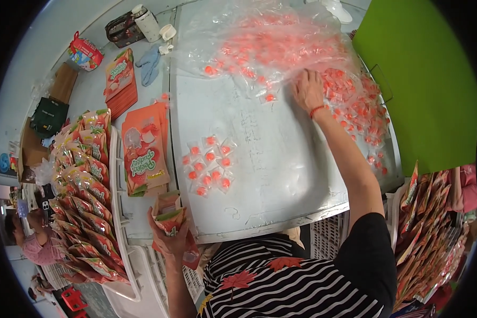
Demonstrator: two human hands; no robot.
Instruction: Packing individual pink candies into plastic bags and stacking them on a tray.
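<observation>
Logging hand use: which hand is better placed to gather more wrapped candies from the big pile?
Right. The right hand rests on the pile of wrapped orange candies, while the left hand holds an open pouch near the table edge.

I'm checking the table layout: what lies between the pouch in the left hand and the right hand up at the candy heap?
In the head view, a small cluster of wrapped red candies lies on the white tabletop; otherwise it's bare.

The left hand is raised close to the body, forearm rising from the lower edge, fingers curled shut around something it grips upright. The right arm stretches far forward, elbow nearly straight, a red band at the wrist. The right hand lies palm down, fingers spread.
</observation>
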